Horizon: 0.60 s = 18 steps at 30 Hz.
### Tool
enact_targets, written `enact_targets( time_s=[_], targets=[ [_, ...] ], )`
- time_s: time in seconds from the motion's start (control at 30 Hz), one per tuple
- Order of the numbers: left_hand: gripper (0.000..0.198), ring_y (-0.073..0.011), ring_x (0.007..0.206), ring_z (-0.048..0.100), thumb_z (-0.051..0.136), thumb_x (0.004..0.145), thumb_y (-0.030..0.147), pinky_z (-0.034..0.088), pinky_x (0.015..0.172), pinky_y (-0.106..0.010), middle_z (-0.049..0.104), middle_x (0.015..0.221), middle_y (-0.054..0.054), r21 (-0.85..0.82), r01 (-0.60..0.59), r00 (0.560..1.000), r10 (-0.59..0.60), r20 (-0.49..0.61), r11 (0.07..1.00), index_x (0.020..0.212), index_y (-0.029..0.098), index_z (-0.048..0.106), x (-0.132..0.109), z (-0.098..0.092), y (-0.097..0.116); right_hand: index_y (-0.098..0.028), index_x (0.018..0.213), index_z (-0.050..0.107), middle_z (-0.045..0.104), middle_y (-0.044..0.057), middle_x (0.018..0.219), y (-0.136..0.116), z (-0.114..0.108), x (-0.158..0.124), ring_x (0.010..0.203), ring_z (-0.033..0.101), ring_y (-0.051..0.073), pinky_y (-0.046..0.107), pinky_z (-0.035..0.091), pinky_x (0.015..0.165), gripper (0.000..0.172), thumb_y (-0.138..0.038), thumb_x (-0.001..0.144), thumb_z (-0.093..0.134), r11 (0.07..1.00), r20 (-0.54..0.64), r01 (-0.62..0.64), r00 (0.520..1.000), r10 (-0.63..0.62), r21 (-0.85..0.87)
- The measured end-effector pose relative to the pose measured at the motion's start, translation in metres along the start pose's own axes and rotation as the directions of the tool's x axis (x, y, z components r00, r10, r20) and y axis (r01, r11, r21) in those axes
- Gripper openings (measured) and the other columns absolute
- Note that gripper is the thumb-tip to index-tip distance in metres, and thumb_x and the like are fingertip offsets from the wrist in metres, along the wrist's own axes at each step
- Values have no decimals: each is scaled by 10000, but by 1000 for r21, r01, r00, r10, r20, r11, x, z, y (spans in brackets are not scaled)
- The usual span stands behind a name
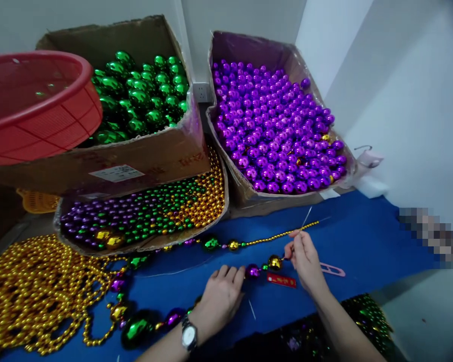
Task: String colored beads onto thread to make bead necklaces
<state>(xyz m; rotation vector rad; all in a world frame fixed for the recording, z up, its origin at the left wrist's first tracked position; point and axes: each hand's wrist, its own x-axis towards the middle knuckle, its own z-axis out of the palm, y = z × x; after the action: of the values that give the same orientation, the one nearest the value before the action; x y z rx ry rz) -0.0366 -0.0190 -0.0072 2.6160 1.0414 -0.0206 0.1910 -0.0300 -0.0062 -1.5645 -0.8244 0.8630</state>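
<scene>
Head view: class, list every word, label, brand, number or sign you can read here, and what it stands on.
None can be read with certainty:
White label on the cardboard box of green beads: printed marks, too blurred.
Reddish print on that same box: too faint and blurred.
Red tag on the blue cloth: gold marks, too small.
Wristwatch: dial too small.

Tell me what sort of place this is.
Probably a bead-stringing workshop: cardboard boxes hold masses of purple beads and green beads, and a multicoloured bead strand lies on the blue work surface.
</scene>
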Motion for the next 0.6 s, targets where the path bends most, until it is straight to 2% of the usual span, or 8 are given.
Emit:
enact_targets(
  time_s=[0.13,0.2,0.3,0.47,0.6],
  targets=[
    [438,-262,956,492,472,817,135,442,790,-392,580,1065,-99,-3,-14,1000,14,-15,1000,1249,193,433,-8,-3,-14,-252,920,465,359,-94,510,14,-5,11,403,286,70,163,208,379,408,-648,832,418,991,-109,-17,993,32,134],
    [424,-258,958,492,470,819,125,444,795,-387,581,1068,-93,4,-28,999,28,-24,1000,1236,200,446,-9,-4,-19,-246,907,474,330,-99,508,19,-7,15,390,239,59,158,177,366,413,-648,821,442,983,-113,-33,992,54,178],
    [416,-251,974,489,459,828,106,441,822,-385,584,1078,-88,35,-50,997,52,-48,998,1233,202,457,-11,-8,-28,-237,927,506,344,-92,520,22,-18,20,394,239,51,151,176,363,384,-608,832,474,975,-83,-48,994,67,218],
    [374,-254,993,489,445,850,106,448,838,-395,589,1076,-98,116,-41,996,50,-77,992,1216,173,485,-11,-13,-41,-279,984,491,348,-100,529,28,-41,30,387,239,50,136,206,355,336,-586,852,461,964,-132,-25,989,62,263],
    [383,-262,1006,492,473,837,97,452,841,-405,590,1077,-93,157,-57,994,71,-87,986,1212,170,492,-9,-11,-43,-260,1038,534,462,-71,571,36,-40,28,411,359,59,147,287,368,377,-571,825,519,966,-70,-52,995,72,255]
  ],
)
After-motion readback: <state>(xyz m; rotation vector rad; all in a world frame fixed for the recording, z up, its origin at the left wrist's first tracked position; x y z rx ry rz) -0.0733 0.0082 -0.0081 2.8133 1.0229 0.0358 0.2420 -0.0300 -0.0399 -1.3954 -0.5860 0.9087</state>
